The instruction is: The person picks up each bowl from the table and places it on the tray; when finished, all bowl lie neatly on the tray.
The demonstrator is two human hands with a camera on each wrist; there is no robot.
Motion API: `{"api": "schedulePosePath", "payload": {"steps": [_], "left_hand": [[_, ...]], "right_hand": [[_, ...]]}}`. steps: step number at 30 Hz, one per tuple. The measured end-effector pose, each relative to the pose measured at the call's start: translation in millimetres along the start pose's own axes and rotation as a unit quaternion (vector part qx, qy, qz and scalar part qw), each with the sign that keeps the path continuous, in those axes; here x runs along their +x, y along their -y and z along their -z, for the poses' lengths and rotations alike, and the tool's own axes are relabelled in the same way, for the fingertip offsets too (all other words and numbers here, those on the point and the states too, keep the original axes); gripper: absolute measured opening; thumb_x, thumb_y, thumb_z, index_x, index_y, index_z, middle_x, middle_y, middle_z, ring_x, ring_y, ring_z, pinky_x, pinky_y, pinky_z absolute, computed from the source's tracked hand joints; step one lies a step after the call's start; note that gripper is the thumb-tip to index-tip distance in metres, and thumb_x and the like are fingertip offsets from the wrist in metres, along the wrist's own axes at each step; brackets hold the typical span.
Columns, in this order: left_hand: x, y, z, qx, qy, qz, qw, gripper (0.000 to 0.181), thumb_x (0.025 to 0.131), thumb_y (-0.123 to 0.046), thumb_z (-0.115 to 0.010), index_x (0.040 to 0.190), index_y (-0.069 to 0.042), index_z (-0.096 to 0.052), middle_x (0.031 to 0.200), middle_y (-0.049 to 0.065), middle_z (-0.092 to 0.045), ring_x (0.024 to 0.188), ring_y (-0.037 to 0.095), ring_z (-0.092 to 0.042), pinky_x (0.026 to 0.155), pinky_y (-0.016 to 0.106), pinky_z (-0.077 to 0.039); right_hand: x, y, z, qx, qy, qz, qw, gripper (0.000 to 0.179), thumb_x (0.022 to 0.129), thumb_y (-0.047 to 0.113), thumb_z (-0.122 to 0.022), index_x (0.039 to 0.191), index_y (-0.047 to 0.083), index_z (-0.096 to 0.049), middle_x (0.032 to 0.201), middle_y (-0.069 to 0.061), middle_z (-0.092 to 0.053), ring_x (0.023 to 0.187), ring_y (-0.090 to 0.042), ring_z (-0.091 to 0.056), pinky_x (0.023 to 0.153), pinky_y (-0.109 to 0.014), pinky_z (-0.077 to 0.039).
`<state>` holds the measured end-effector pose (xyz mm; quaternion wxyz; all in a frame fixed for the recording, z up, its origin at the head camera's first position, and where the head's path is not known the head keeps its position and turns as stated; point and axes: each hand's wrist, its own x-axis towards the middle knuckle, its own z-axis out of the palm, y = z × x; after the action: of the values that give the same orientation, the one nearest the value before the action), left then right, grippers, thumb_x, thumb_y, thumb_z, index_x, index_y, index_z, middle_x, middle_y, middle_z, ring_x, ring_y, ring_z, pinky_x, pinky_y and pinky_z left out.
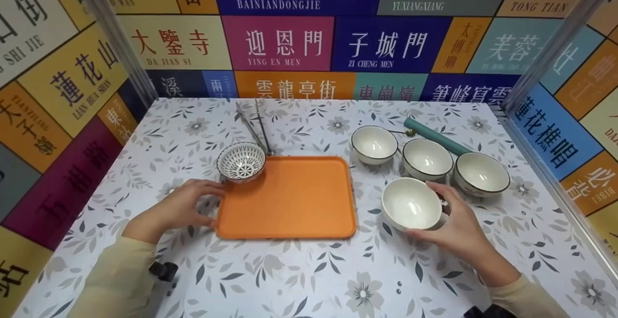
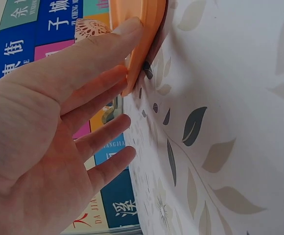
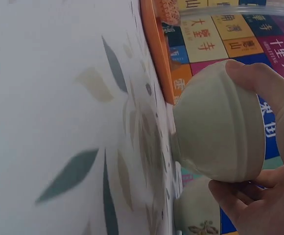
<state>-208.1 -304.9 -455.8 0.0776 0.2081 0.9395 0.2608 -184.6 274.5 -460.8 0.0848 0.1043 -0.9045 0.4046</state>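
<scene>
My right hand (image 1: 456, 226) grips a white bowl (image 1: 410, 204) with a dark rim, thumb on the near side and fingers on the far side. The right wrist view shows that bowl (image 3: 215, 127) from the side, close over the tablecloth; I cannot tell whether its foot touches. At the left edge of an orange tray (image 1: 299, 197), my left hand (image 1: 186, 207) has its fingers extended. In the left wrist view its thumb lies against the tray's rim (image 2: 152, 29). A patterned bowl (image 1: 241, 162) sits on the tray's far left corner.
Behind the gripped bowl stand three more white bowls, left (image 1: 374, 144), middle (image 1: 427, 159) and right (image 1: 482, 173). A green tube (image 1: 437, 137) lies behind them, near a thin gold-ended piece (image 1: 410, 132). Two thin metal rods (image 1: 256, 127) lie behind the tray. Sign-patterned panels (image 1: 280, 43) enclose the table.
</scene>
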Motion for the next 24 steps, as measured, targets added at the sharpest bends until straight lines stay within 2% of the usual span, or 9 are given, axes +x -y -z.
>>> {"api": "schedulePosePath", "payload": {"steps": [2,5,8,10,17,24], "left_hand": [[-0.3,-1.0,0.2,-0.001,0.000,0.001,1.0000,0.065,0.072,-0.016,-0.091,0.131,-0.004,-0.069,0.145,0.016,-0.061,0.137,0.045,-0.047,0.117,0.065,-0.035],[-0.5,-2.0,0.0,-0.001,-0.002,0.000,1.0000,0.064,0.072,-0.016,-0.091,0.131,-0.004,-0.069,0.144,0.016,-0.061,0.137,0.045,-0.047,0.117,0.065,-0.035],[-0.4,-2.5,-0.3,-0.001,-0.002,-0.004,1.0000,0.063,0.072,-0.013,-0.090,0.130,-0.003,-0.069,0.144,0.017,-0.061,0.137,0.046,-0.047,0.117,0.065,-0.035],[-0.1,-2.5,-0.3,-0.002,-0.002,-0.005,1.0000,0.062,0.072,-0.012,-0.089,0.130,-0.003,-0.069,0.144,0.018,-0.060,0.137,0.046,-0.047,0.118,0.065,-0.035],[-1.8,-2.7,1.0,-0.007,0.003,0.012,0.9999,0.066,0.070,-0.012,-0.090,0.133,-0.005,-0.068,0.146,0.016,-0.059,0.139,0.046,-0.045,0.118,0.067,-0.032],[-1.7,-6.0,1.8,-0.005,0.004,0.017,0.9998,0.067,0.071,-0.016,-0.091,0.133,-0.006,-0.068,0.147,0.017,-0.059,0.139,0.046,-0.045,0.119,0.068,-0.032]], "right_hand": [[3.9,7,-8,0.009,0.008,0.010,0.9999,0.114,0.053,0.036,-0.104,0.148,0.004,-0.049,0.142,-0.013,-0.053,0.128,-0.033,-0.056,0.099,-0.006,-0.043],[10.0,19,-22,0.023,0.023,0.025,0.9992,0.115,0.051,0.037,-0.104,0.148,0.006,-0.050,0.144,-0.009,-0.053,0.130,-0.029,-0.055,0.108,-0.029,-0.050],[16.0,32,-39,0.039,0.039,0.042,0.9976,0.117,0.048,0.036,-0.105,0.148,0.007,-0.051,0.145,-0.006,-0.053,0.130,-0.028,-0.055,0.109,-0.050,-0.051],[19.8,41,-51,0.056,0.051,0.057,0.9955,0.117,0.048,0.035,-0.105,0.148,0.008,-0.051,0.145,-0.005,-0.053,0.130,-0.027,-0.055,0.108,-0.052,-0.052],[31.3,72,-92,0.079,0.098,0.084,0.9885,0.118,0.048,0.043,-0.104,0.149,0.016,-0.050,0.144,0.003,-0.054,0.130,-0.019,-0.057,0.108,-0.042,-0.052],[42.8,100,-130,0.095,0.139,0.103,0.9802,0.116,0.051,0.048,-0.102,0.148,0.012,-0.050,0.140,0.003,-0.054,0.127,-0.019,-0.057,0.108,-0.041,-0.051]]}}
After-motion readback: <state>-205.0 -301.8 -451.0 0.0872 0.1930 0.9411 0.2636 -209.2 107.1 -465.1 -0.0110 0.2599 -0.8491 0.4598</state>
